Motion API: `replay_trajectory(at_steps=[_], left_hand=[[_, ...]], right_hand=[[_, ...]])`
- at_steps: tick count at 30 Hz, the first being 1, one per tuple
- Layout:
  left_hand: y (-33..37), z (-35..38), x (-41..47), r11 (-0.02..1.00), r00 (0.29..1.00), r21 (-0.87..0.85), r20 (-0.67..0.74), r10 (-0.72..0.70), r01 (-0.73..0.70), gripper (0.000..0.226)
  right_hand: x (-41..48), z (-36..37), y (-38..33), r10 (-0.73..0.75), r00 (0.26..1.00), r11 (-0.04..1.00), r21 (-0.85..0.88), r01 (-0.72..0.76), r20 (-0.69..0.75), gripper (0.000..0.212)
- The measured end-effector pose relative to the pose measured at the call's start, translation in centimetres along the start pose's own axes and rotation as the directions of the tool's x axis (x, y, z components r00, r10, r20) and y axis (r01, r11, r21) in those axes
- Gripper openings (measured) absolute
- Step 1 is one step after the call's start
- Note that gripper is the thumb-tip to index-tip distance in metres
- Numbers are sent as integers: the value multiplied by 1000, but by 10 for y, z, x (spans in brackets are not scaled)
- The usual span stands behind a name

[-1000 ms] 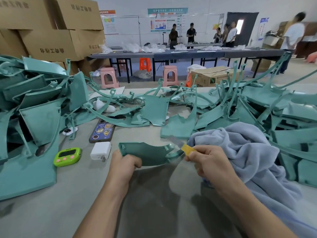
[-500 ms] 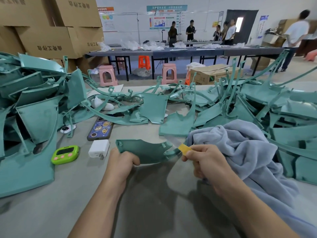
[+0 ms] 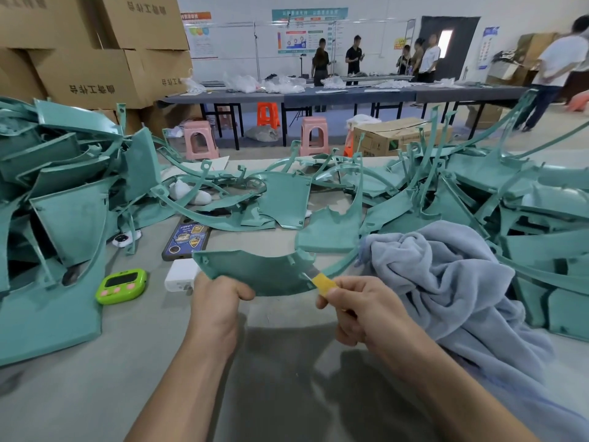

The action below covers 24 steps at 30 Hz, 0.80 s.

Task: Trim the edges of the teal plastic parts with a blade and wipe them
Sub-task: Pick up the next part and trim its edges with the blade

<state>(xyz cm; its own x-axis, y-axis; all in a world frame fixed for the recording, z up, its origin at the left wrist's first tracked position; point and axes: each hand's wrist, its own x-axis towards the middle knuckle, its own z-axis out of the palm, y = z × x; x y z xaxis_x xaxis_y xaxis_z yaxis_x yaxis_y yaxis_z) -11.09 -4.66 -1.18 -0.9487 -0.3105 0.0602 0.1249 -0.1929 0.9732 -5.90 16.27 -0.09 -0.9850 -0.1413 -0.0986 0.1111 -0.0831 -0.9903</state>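
You are working under bright, even overhead light, and your left hand [image 3: 220, 298] and right hand [image 3: 360, 304] are throwing soft, broad shadows onto the table [image 3: 79, 393] just below them. The teal part [image 3: 255, 272] and blade [image 3: 322, 283] are showing sharp. The doorway pane [image 3: 444, 38] is blowing out white, the wide lens is bowing the edges, and the person [image 3: 554, 68] at far right is smearing

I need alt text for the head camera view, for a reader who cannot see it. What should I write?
A left hand holds a curved teal part over a table while the right hand pinches a yellow-handled blade at its right edge. A blue towel lies at right; piles of teal parts surround them.
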Motion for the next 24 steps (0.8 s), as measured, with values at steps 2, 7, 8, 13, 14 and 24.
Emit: replay_trajectory(at_steps=[2, 7, 8, 13, 14, 24], left_hand=[[6, 0, -2, 998, 998, 24, -14, 54, -53, 32], [7, 1, -3, 981, 992, 157, -36, 124, -117, 33], [7, 0, -4, 976, 990, 177, -37, 137, -128, 28], [5, -5, -1, 962, 971, 159, -52, 235, -224, 21], [3, -8, 0, 962, 968, 153, -70, 239, -227, 26], [3, -15, 16, 964, 958, 158, -156, 240, -215, 19]], right_hand=[[3, -7, -1, -26, 999, 966, -257, 17, -35, 25], [3, -22, 1, -97, 990, 927, -372, 52, -104, 24], [2, -20, 1, -51, 998, 973, -229, 40, -43, 27], [7, -18, 1, -190, 966, 728, -685, 19, -175, 28], [8, -22, 1, -244, 944, 702, -712, 14, -222, 28], [12, -21, -2, -297, 906, 517, -849, -113, -301, 32]])
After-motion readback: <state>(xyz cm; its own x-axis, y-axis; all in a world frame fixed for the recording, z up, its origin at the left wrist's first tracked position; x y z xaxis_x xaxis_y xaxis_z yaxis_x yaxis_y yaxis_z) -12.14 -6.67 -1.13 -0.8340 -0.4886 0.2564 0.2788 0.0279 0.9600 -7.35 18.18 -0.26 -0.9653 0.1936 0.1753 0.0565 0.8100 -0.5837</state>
